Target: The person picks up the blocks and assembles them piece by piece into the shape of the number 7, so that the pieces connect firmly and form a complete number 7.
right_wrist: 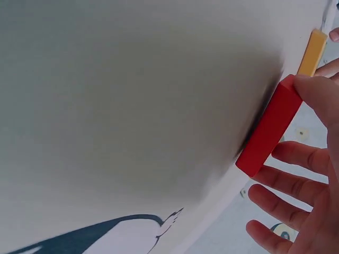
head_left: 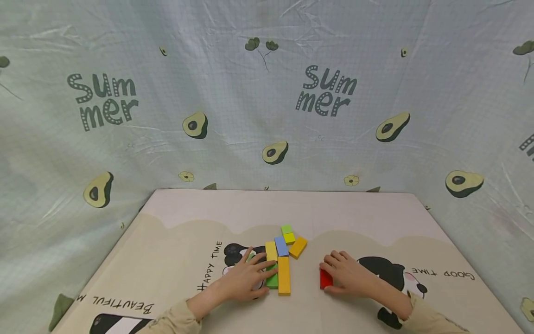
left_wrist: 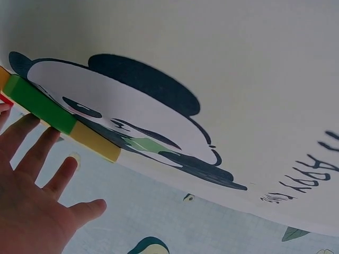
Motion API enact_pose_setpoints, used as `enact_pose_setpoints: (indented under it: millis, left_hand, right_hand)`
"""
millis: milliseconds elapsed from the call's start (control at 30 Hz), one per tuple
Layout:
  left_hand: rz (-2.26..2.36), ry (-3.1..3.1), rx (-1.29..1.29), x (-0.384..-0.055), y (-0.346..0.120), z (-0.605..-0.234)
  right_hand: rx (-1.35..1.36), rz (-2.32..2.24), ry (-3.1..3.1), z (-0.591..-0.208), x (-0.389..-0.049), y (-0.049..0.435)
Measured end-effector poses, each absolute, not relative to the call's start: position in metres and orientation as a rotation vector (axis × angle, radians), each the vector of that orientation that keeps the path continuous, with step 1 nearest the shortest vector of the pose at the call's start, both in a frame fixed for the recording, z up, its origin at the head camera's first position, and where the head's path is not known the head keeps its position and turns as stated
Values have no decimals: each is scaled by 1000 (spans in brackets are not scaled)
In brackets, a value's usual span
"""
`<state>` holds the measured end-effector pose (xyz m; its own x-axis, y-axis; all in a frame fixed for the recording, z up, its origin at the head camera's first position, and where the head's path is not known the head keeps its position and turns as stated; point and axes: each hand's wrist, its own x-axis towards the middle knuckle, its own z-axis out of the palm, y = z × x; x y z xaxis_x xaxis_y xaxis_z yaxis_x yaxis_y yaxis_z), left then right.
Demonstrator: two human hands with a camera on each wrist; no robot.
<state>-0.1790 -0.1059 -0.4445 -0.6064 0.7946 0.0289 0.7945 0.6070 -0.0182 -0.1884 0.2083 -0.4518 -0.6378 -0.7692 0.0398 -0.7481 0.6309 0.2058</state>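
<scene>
My left hand (head_left: 244,280) lies beside a green block (head_left: 272,280), its fingers spread and fairly straight, the fingertips touching the block. A pale yellow block (head_left: 271,251) adjoins the green one at its far end; both also show in the left wrist view. Along their right side lies a long orange-yellow block (head_left: 284,278). To the right, apart from this group, my right hand (head_left: 350,277) holds a red block (head_left: 326,279) between thumb and fingers. In the right wrist view, the thumb presses one end of the red block (right_wrist: 270,127) and fingertips meet its other end.
Beyond the group lie a blue block (head_left: 281,247), a lime green block (head_left: 286,229), a bright yellow block (head_left: 289,238) and a slanted orange-yellow block (head_left: 298,248). A panda-printed cloth covers the table (head_left: 233,206). An avocado-patterned curtain (head_left: 233,93) hangs behind it.
</scene>
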Motion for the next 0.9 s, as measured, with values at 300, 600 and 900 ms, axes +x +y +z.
enact_pose_setpoints:
  millis: [300,600,900]
  left_hand:
    - [8,-2826,-1359,-179,-105,-445]
    - [20,-2809,-1358,-179,-104,-445]
    - [36,-2811,-1356,-180,-104,-446]
  right_hand:
    - [1257,-293,-2734,-455,-189,212]
    - [1254,-308,-2716,-455,-189,213]
    - [1248,-252,-2793,-455,-189,213]
